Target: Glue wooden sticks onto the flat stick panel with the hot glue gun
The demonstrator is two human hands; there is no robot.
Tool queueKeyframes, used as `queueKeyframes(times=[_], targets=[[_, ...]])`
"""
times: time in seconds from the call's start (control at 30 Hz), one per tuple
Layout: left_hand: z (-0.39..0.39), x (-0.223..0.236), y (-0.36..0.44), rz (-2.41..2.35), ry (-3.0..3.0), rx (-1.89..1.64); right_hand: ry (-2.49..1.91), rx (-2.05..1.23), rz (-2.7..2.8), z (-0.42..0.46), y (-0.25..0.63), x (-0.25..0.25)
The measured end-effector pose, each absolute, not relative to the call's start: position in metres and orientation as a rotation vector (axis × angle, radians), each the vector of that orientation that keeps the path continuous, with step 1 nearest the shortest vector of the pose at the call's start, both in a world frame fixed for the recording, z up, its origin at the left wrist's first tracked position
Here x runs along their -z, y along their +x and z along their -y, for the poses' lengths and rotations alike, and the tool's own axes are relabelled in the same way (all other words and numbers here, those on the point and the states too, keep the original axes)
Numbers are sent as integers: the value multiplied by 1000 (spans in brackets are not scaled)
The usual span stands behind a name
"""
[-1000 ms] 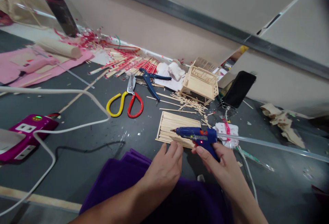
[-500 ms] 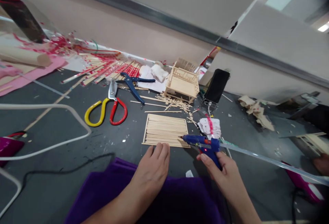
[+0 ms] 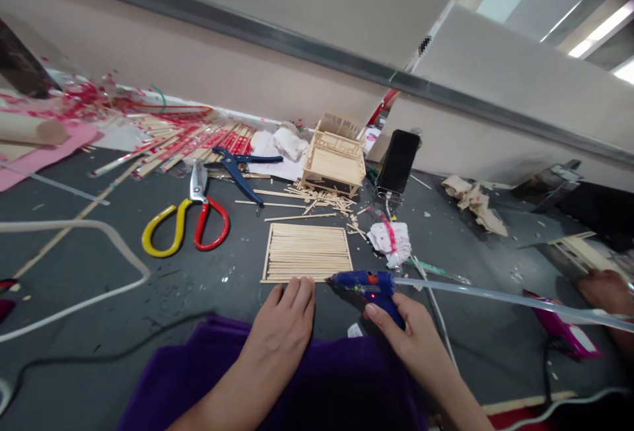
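A flat rectangular wooden stick panel point(image 3: 308, 249), made of thin sticks laid side by side in a frame, lies on the grey table. At its front edge my left hand point(image 3: 286, 315) is closed, fingers together and bent down onto the edge stick; the fingertips are partly hidden. My right hand point(image 3: 403, 329) is wrapped around the handle of a blue glue gun point(image 3: 369, 282), whose small light glows red. The gun's nozzle is at the panel's front edge, just right of my left fingers. A long clear glue stick point(image 3: 460, 290) sticks out of its back.
Beyond the panel lie loose short sticks point(image 3: 327, 198) and a small wooden model point(image 3: 334, 164). Scissors with yellow and red handles point(image 3: 191, 213) and blue cutters point(image 3: 240, 173) lie left. A phone point(image 3: 397, 164) stands right of the model. Another person's hand point(image 3: 607, 296) is far right.
The glue gun's nozzle has moved from over the panel's right part to its front edge, closer to my left hand. My left hand stays at that edge. The whole view has shifted slightly.
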State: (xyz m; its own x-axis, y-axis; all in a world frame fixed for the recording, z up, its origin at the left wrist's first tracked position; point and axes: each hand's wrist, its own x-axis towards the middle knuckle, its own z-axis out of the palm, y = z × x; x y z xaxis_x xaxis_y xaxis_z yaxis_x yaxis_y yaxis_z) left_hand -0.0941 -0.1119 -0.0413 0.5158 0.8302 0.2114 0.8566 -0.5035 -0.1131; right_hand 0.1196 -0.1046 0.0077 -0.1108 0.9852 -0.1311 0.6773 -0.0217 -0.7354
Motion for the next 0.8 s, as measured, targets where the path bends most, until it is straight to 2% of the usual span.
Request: queueKeyframes(times=[0.8], targets=[[111, 39, -94, 1441, -2537, 143, -1788, -849, 1874, 106, 134, 0]])
